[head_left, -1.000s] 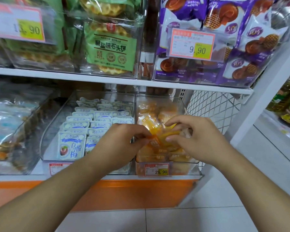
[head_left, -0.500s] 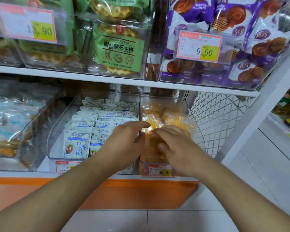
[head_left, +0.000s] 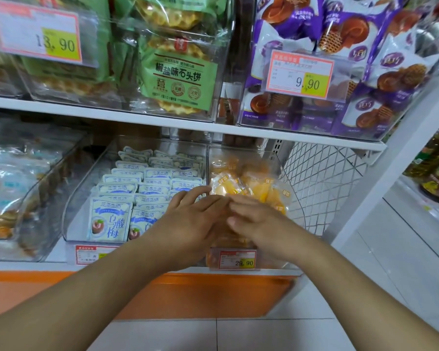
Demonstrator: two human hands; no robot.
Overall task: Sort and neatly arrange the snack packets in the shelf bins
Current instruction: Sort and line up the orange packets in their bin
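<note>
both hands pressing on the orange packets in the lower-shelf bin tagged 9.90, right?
Not quite: the head view shows that bin's price tag reads 29.90; the 9.90 tag is on the upper bin of purple packets. The rest holds: left hand and right hand press flat on the orange packets.

Snack packets in the right-hand clear bin: orange-yellow, translucent wrap. Neighbouring packets: white and pale blue, with a red fruit picture and dark lettering. Upper shelf: green packs showing golden, waffle-patterned biscuits; purple and white packs with brown swirls and lattice cones. Price tags: white, orange-red border, yellow price block. Shelf boards white; base panel orange; side mesh white diamond lattice. Floor tiles pale grey-white.
</note>
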